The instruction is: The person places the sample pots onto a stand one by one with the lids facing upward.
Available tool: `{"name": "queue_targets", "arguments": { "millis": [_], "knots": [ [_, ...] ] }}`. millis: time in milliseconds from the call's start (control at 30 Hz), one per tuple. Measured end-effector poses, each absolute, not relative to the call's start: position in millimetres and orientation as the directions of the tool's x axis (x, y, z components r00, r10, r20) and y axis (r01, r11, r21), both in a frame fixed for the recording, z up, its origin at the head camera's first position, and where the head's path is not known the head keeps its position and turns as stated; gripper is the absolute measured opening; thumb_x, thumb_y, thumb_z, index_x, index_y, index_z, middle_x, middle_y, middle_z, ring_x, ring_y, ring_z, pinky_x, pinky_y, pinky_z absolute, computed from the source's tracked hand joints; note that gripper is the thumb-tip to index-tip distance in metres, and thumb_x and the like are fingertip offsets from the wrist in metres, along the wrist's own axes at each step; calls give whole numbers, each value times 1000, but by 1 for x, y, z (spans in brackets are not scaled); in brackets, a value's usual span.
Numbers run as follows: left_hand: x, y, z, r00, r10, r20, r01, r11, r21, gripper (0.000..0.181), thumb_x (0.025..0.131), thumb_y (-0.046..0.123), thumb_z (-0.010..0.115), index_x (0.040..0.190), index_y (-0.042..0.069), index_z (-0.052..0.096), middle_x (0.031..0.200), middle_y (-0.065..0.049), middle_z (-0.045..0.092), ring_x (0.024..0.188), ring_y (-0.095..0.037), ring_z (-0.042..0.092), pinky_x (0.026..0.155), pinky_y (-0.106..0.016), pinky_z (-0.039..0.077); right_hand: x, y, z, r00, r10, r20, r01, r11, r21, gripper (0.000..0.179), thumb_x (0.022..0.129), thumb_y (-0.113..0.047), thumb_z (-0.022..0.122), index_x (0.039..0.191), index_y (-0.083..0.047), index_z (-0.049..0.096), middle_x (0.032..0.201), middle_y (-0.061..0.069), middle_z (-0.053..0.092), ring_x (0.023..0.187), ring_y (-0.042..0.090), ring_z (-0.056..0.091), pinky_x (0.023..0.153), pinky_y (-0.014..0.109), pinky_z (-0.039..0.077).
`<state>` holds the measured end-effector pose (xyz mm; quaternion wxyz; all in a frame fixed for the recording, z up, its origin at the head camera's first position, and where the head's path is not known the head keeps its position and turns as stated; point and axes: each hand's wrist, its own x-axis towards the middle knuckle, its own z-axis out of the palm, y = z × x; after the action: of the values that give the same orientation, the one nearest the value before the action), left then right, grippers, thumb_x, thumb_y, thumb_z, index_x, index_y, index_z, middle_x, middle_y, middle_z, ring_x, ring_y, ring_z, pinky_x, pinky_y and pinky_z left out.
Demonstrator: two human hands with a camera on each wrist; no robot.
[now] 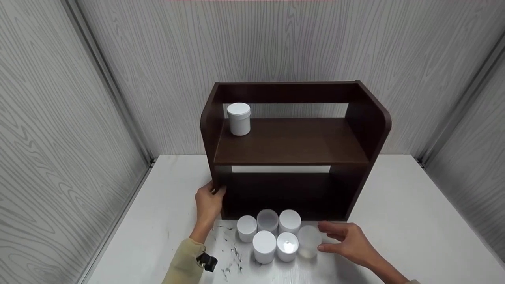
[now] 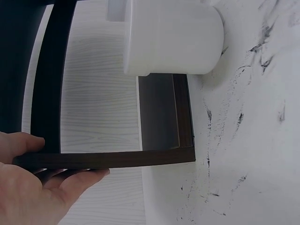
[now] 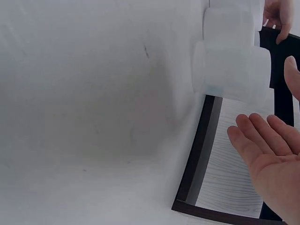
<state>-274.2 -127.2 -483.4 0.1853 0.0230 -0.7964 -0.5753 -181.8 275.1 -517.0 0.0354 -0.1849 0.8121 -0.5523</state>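
Low in the frame, the left hand [image 1: 209, 202] grips a dark shelf [image 1: 294, 142], while right of centre the right hand [image 1: 349, 241], fingers spread wide beside a frosted jar [image 1: 309, 240], would best close evenly, sparing the neighbouring white jar [image 1: 287, 248].

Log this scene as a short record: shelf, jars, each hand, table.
Shelf: dark brown, standing on the table
Jar on shelf: one, white, at the left end of the upper board
Jars on table: six in a cluster at the shelf's front; four white, two translucent
Left hand: grips the shelf's left side
Right hand: beside the rightmost translucent jar, not gripping it
Table: white, dark marks near the jars
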Motion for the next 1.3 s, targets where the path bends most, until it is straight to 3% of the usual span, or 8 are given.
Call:
{"name": "queue_targets", "arguments": {
  "millis": [567,800,1033,1300],
  "knots": [
    [-273,-128,-482,-939,-241,246,162,320,933,43,99,8,65,135,-17,60,131,-33,65,120,-43,66,96,-48,57,-190,269,-525,-908,-397,137,-275,315,-908,71,80,-14,94,138,11,62,141,25,62,130,43,59,104,41,51],
    [-272,-129,-482,-943,-229,241,163,313,936,44,100,9,64,136,-16,59,133,-32,64,122,-42,65,98,-48,56,-193,266,-533,-899,-406,163,-286,264,-921,74,79,-13,95,139,13,60,141,28,61,127,23,64,103,33,52],
    [-273,-129,-483,-940,-232,248,172,305,937,43,100,9,65,135,-15,61,131,-31,66,120,-41,67,96,-48,57,-196,265,-536,-898,-410,162,-287,263,-921,75,79,-14,94,140,13,59,142,27,60,128,12,61,103,32,52],
    [-273,-129,-483,-940,-224,258,176,329,928,43,101,10,65,135,-16,61,130,-31,66,121,-41,66,99,-50,55,-194,261,-536,-900,-414,137,-244,218,-945,77,80,-10,93,142,16,55,146,33,55,134,41,55,104,36,51]
  ]
}}
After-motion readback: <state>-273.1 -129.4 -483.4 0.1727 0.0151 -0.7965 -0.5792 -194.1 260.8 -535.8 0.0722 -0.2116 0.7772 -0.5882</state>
